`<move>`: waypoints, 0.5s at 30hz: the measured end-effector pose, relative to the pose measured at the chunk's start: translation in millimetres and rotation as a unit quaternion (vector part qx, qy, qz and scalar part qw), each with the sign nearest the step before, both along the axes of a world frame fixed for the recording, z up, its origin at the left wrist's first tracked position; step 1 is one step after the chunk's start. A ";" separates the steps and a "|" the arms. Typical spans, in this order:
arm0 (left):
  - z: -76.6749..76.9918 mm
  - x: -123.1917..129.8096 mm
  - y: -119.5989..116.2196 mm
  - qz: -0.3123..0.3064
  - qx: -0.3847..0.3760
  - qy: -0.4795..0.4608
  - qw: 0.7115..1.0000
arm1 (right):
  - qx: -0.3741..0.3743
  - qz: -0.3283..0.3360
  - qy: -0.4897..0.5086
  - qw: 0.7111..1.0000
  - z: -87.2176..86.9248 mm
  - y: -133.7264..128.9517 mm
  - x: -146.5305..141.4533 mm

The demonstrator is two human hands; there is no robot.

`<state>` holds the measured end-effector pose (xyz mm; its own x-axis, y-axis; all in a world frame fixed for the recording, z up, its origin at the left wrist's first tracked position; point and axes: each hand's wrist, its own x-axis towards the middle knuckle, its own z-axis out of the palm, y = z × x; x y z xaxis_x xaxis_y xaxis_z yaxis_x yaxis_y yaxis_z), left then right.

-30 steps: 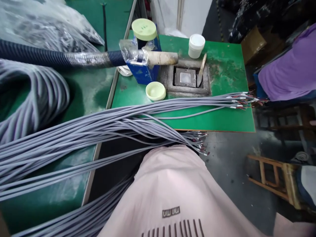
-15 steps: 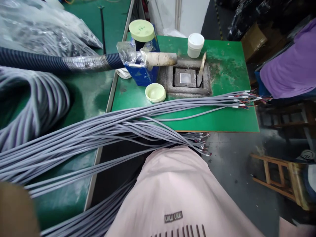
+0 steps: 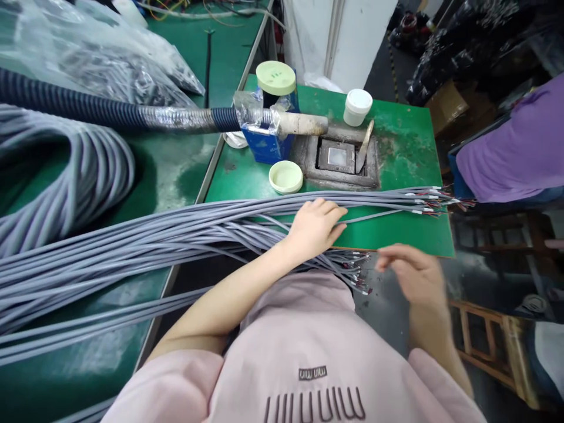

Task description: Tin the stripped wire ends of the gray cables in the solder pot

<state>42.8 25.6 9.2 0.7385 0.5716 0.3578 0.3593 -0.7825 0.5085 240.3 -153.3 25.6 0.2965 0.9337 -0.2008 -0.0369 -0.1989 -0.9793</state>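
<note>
A long bundle of grey cables (image 3: 211, 208) runs across the green benches, its stripped ends with thin coloured wires (image 3: 440, 202) reaching past the right edge. My left hand (image 3: 315, 229) lies over these cables, fingers stretched across them and thumb apart. Below it, a second group of cable ends (image 3: 356, 273) hangs at the bench's front edge, close to my body. My right hand (image 3: 416, 275) is in the air to the right of those ends, touching no cable. Its fingers are bent and blurred by motion, so their closure is unclear.
A soldering pot (image 3: 337, 157) is set in the bench, with a flat scraper (image 3: 365, 147) leaning in it. Around it are a ducted hose nozzle (image 3: 304, 124), a shallow lid (image 3: 285, 177) and a white tub (image 3: 357, 107). A person in purple (image 3: 511, 147) sits at right.
Both my hands have come into view, the left onto the cables and the right beside the hanging ends. The camera view has shifted, and a brown shape at lower left is gone.
</note>
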 end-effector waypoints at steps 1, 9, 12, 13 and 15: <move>-8.5 6.8 -1.0 -0.002 0.021 0.067 0.998 | -0.008 0.018 0.030 0.999 -13.3 5.7 -10.4; -12.7 23.6 -1.1 -0.035 -0.033 0.148 0.988 | -0.055 0.027 0.276 0.959 -61.2 37.3 -52.1; -0.6 14.5 -1.5 -0.069 -0.119 0.091 0.986 | 0.019 -0.074 0.279 0.957 -51.3 48.1 -30.4; 0.6 12.1 -1.2 -0.083 -0.145 0.077 0.983 | 0.046 -0.121 0.276 0.953 -47.7 51.3 -20.4; -2.7 10.0 1.2 -0.092 -0.185 0.048 0.977 | 0.106 -0.217 0.267 0.933 -40.8 55.7 0.5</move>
